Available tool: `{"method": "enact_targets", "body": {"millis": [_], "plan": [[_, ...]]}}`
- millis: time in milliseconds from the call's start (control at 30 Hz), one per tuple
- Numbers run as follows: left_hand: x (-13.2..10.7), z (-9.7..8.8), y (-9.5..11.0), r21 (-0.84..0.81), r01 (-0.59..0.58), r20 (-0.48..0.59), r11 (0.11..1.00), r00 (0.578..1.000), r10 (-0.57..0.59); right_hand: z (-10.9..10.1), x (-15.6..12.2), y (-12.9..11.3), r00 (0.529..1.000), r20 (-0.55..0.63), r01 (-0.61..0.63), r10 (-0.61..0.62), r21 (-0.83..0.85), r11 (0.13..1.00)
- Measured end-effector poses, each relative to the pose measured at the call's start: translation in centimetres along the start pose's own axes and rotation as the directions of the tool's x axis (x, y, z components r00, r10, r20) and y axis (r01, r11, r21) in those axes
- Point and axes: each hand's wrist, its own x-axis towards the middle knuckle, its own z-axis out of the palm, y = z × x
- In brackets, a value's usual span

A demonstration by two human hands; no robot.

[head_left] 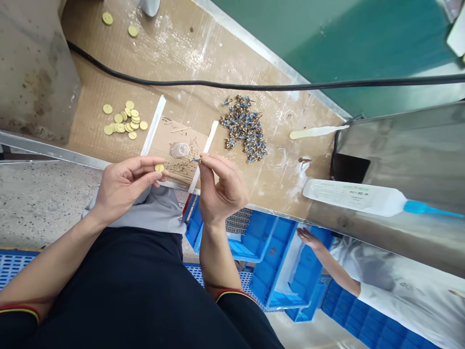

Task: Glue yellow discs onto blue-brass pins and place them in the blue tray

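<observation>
My left hand (125, 186) is closed, pinching a round yellow disc (159, 168) between thumb and fingers. In my right hand (221, 186), thumb and forefinger pinch a small blue and brass-coloured part (196, 160). The two held pieces are apart, above the front edge of the cardboard-covered table (276, 184). Behind them, a small clear dish (179, 150) stands on a board flanked by two white strips. More yellow discs (130, 127) lie to the left. To the right is a pile of blue and brass-coloured parts (245, 128).
A black cable (203, 85) crosses above the table. A white glue bottle (356, 196) with a blue nozzle lies right, near a pale flat stick (316, 132). Blue bins (283, 271) stand below the table edge. A co-worker's hand (308, 237) reaches over one bin.
</observation>
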Motion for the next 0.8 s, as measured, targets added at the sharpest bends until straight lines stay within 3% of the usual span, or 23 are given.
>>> {"method": "enact_targets", "body": {"millis": [167, 333, 800], "plan": [[-0.7, 0.4, 0.4, 0.135, -0.125, 0.026, 0.983, 0.992, 0.123, -0.1, -0.3, -2.3, 0.999, 0.054, 0.006, -0.011, 0.088, 0.996], [-1.1, 0.3, 0.5, 0.268, -0.236, 0.048, 0.934, 0.972, 0.232, 0.5, -0.9, -3.1, 0.989, 0.141, 0.018, -0.040, 0.155, 0.988], [-1.4, 0.2, 0.7, 0.270, -0.289, 0.093, 0.919, 0.957, 0.274, 0.6, -0.9, -3.2, 0.983, 0.161, 0.061, -0.082, 0.132, 0.989]]}}
